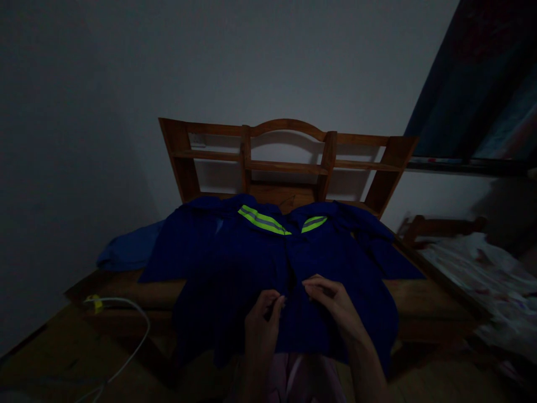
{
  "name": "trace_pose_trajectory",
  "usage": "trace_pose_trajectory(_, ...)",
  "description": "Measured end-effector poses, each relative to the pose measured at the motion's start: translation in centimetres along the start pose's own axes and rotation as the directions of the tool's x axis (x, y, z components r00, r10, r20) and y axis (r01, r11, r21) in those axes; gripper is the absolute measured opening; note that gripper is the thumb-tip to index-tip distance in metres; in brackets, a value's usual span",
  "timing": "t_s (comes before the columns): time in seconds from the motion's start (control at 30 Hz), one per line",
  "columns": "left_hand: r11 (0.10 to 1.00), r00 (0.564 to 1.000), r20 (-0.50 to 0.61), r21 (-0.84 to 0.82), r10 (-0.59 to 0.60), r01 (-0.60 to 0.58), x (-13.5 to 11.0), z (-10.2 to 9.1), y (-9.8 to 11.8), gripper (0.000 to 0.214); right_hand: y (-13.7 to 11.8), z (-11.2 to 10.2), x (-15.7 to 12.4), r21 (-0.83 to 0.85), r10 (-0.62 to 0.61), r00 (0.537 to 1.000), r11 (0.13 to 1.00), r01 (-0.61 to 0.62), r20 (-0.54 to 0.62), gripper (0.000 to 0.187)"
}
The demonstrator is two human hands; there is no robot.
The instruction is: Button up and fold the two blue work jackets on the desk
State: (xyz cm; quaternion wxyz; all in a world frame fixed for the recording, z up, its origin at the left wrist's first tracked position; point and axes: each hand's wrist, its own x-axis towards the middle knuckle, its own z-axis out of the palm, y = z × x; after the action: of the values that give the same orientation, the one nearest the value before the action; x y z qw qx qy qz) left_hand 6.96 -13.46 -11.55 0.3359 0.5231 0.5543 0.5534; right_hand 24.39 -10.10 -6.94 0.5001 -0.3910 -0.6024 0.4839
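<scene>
A dark blue jacket (235, 257) with yellow-green and grey reflective strips lies spread over the wooden desk (423, 299), its lower part hanging over the front edge. The front is parted along the middle. My left hand (263, 316) pinches the cloth beside the front opening, thumb against fingers. On the other side of the opening, my right hand (329, 296) also has thumb and fingers closed on the jacket's front edge. Dim light hides any buttons or small fasteners between the fingertips.
A wooden shelf rack (287, 167) stands along the desk's back, against the wall. Lighter blue cloth (132, 246) lies at the left. A white cable (140, 313) with a yellow tag (97, 303) hangs at the front left. A chair (444, 225) and whitish plastic sheeting (482, 268) are at right.
</scene>
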Motion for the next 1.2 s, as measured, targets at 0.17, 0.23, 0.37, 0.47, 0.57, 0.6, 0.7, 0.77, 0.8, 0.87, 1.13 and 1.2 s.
trace_pose_trajectory(0.17, 0.984, 0.998, 0.052, 0.173, 0.041, -0.049, -0.3, -0.2, 0.6, 0.018, 1.3, -0.2, 0.5, 0.202, 0.104, 0.982, 0.977, -0.071, -0.160, 0.024)
trace_pose_trajectory(0.23, 0.979, 0.996, 0.070, 0.193, 0.050, -0.063, -0.3, -0.2, 0.6, 0.016, 1.6, 0.6, -0.2, 0.177, 0.124, 0.984, 0.979, -0.101, -0.125, 0.024)
trace_pose_trajectory(0.37, 0.986, 0.995, 0.086, 0.153, 0.056, -0.069, 0.0, -0.3, 0.2, 0.015, 1.7, 2.7, -2.3, -0.026, 0.116, 0.993, 0.993, -0.115, 0.027, 0.022)
trace_pose_trajectory(0.47, 0.989, 0.992, 0.105, 0.126, 0.067, -0.080, 0.2, -0.5, -0.1, 0.014, 2.0, 3.9, -3.3, -0.137, 0.009, 0.998, 0.990, -0.017, -0.057, 0.022)
trace_pose_trajectory(0.57, 0.990, 0.990, 0.117, 0.106, 0.076, -0.088, 0.3, -0.6, -0.3, 0.016, 2.6, 5.0, -3.6, -0.216, -0.113, 0.977, 0.974, 0.073, -0.179, 0.020)
trace_pose_trajectory(0.6, 0.991, 0.990, 0.118, 0.101, 0.080, -0.092, 0.2, -0.7, -0.3, 0.016, 2.8, 5.3, -3.7, -0.247, -0.150, 0.966, 0.964, 0.096, -0.212, 0.020)
trace_pose_trajectory(0.7, 0.989, 0.987, 0.136, 0.104, 0.088, -0.103, 0.1, -0.9, -0.2, 0.021, 3.2, 6.4, -3.8, -0.343, -0.239, 0.930, 0.929, 0.135, -0.280, 0.019)
trace_pose_trajectory(0.77, 0.988, 0.985, 0.146, 0.113, 0.091, -0.108, 0.1, -1.1, -0.1, 0.022, 3.2, 6.8, -3.9, -0.395, -0.267, 0.914, 0.909, 0.134, -0.306, 0.018)
trace_pose_trajectory(0.8, 0.987, 0.985, 0.143, 0.116, 0.093, -0.110, 0.0, -1.1, -0.1, 0.021, 3.2, 6.9, -3.9, -0.413, -0.273, 0.910, 0.902, 0.128, -0.312, 0.018)
trace_pose_trajectory(0.87, 0.988, 0.987, 0.132, 0.113, 0.092, -0.107, 0.0, -1.0, 0.0, 0.018, 3.1, 6.9, -4.0, -0.437, -0.275, 0.908, 0.892, 0.117, -0.317, 0.018)
trace_pose_trajectory(1.13, 0.990, 0.983, 0.182, -0.144, 0.023, 0.004, -0.2, -1.3, 0.7, 0.012, 2.9, 6.6, -3.8, -0.337, -0.209, 0.923, 0.937, 0.094, -0.323, 0.016)
trace_pose_trajectory(1.2, 0.991, 0.964, 0.265, -0.134, 0.036, 0.000, -0.3, -2.0, 1.1, 0.013, 3.0, 6.8, -3.8, -0.320, -0.194, 0.927, 0.943, 0.086, -0.322, 0.016)
